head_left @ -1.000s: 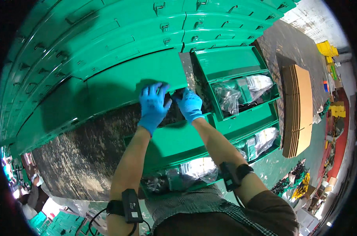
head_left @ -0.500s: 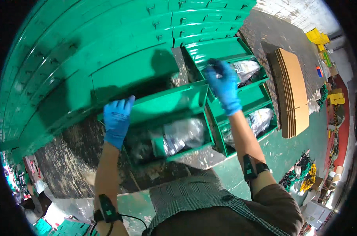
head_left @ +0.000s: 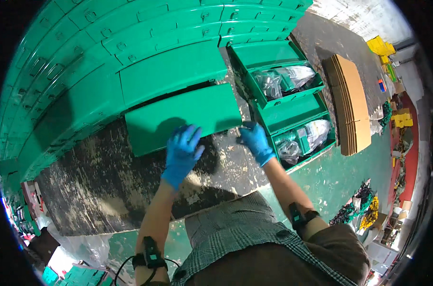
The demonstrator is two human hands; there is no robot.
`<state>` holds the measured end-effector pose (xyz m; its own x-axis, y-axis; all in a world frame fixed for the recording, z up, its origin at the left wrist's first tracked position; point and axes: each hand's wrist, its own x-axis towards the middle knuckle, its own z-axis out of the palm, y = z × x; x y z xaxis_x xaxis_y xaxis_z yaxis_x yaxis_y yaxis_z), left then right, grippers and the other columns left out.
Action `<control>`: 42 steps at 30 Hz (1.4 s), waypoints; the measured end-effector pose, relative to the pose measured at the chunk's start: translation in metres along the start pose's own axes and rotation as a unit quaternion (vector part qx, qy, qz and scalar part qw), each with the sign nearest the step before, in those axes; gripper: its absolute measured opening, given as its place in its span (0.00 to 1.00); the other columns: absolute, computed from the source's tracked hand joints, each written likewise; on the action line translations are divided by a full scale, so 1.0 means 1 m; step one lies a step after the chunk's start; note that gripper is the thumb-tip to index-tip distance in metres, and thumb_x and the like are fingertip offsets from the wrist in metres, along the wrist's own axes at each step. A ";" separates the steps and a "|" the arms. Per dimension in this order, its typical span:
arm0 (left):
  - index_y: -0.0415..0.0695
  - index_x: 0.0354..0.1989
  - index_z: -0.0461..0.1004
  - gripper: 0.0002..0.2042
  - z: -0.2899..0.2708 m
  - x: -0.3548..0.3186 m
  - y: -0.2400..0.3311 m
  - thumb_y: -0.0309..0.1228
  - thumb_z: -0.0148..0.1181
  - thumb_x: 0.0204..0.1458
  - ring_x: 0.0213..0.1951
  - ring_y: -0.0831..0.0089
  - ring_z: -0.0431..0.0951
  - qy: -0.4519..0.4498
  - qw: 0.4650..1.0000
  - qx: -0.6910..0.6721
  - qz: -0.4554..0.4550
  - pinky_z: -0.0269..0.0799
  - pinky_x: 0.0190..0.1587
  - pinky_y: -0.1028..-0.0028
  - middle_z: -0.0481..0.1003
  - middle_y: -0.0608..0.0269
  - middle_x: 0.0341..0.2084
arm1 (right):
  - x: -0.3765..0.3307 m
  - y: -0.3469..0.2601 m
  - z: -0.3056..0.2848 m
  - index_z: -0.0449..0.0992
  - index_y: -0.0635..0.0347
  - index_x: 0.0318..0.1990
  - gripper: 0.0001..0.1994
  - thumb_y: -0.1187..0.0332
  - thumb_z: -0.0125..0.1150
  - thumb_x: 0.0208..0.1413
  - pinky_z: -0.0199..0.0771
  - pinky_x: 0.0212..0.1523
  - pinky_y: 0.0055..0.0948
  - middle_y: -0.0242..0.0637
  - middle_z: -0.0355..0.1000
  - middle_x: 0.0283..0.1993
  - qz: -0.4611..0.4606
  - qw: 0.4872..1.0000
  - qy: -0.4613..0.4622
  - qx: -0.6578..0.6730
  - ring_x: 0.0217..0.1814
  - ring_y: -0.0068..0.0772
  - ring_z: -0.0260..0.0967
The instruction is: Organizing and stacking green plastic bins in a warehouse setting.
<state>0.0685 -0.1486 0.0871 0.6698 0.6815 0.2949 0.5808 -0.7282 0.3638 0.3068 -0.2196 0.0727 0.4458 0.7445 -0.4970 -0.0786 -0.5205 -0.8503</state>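
Observation:
A flat green crate lies on the dark scuffed floor in front of me, its plain green face up. My left hand, in a blue glove, has its fingers spread at the crate's near edge. My right hand, also gloved in blue, reaches with its fingertips to the crate's near right corner. Neither hand is closed around anything. A second closed green crate sits just behind the first.
Two open green crates holding clear plastic bags stand at the right. Beyond them lies a stack of flattened cardboard. Rows of closed green crates fill the back and left. Yellow crates sit far right.
Half a second ago my hands held an open crate with bagged contents between them. Now a flat green crate face lies there and both hands are at its near edge.

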 end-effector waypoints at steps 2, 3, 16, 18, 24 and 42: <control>0.56 0.54 0.65 0.27 0.011 0.031 0.013 0.39 0.61 0.41 0.54 0.61 0.61 -0.044 0.996 0.036 0.063 0.52 0.58 0.55 0.63 0.63 0.50 | -0.006 0.024 0.023 0.63 0.65 0.52 0.19 0.73 0.51 0.50 0.75 0.42 0.38 0.45 0.68 0.46 0.131 0.934 -0.107 0.315 0.42 0.40 0.71; 0.58 0.54 0.65 0.27 0.020 0.043 0.014 0.39 0.60 0.41 0.55 0.63 0.61 -0.072 0.989 0.084 0.096 0.51 0.59 0.54 0.63 0.64 0.51 | -0.005 0.030 0.036 0.64 0.63 0.51 0.19 0.75 0.50 0.50 0.74 0.45 0.39 0.45 0.68 0.48 0.053 0.912 -0.156 0.376 0.45 0.42 0.69; 0.64 0.46 0.70 0.23 0.046 0.060 0.024 0.40 0.64 0.35 0.49 0.63 0.62 -0.019 0.999 0.036 -0.012 0.56 0.51 0.58 0.65 0.70 0.45 | -0.012 0.010 0.018 0.74 0.65 0.43 0.15 0.69 0.61 0.48 0.74 0.38 0.24 0.39 0.72 0.39 0.114 0.988 -0.084 0.055 0.37 0.26 0.71; 0.62 0.45 0.71 0.23 0.043 0.065 0.027 0.43 0.64 0.35 0.48 0.63 0.63 -0.049 0.996 0.044 -0.057 0.57 0.50 0.59 0.65 0.69 0.45 | -0.015 0.018 0.017 0.67 0.68 0.52 0.29 0.66 0.68 0.40 0.70 0.48 0.33 0.50 0.66 0.49 0.005 0.992 -0.014 -0.126 0.48 0.40 0.68; 0.55 0.46 0.70 0.24 0.026 0.056 0.014 0.45 0.64 0.37 0.50 0.61 0.64 -0.002 0.997 -0.055 -0.062 0.58 0.51 0.61 0.65 0.63 0.49 | 0.023 0.016 0.036 0.50 0.49 0.63 0.49 0.65 0.74 0.29 0.65 0.53 0.42 0.60 0.53 0.57 -0.321 0.865 0.112 -0.368 0.56 0.61 0.57; 0.35 0.53 0.63 0.23 -0.100 0.062 -0.119 0.28 0.59 0.49 0.44 0.72 0.68 0.381 0.827 -0.267 -0.316 0.65 0.48 0.72 0.70 0.56 0.44 | 0.105 -0.137 0.060 0.57 0.57 0.60 0.42 0.73 0.71 0.32 0.60 0.58 0.39 0.52 0.57 0.57 -0.482 0.838 0.108 -0.233 0.60 0.53 0.54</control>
<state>-0.0053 -0.0126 0.1506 -0.2936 0.9092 0.2952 0.2807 -0.2132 0.9358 0.3103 -0.0454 0.1263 0.2573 0.8460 0.4670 0.7454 0.1338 -0.6531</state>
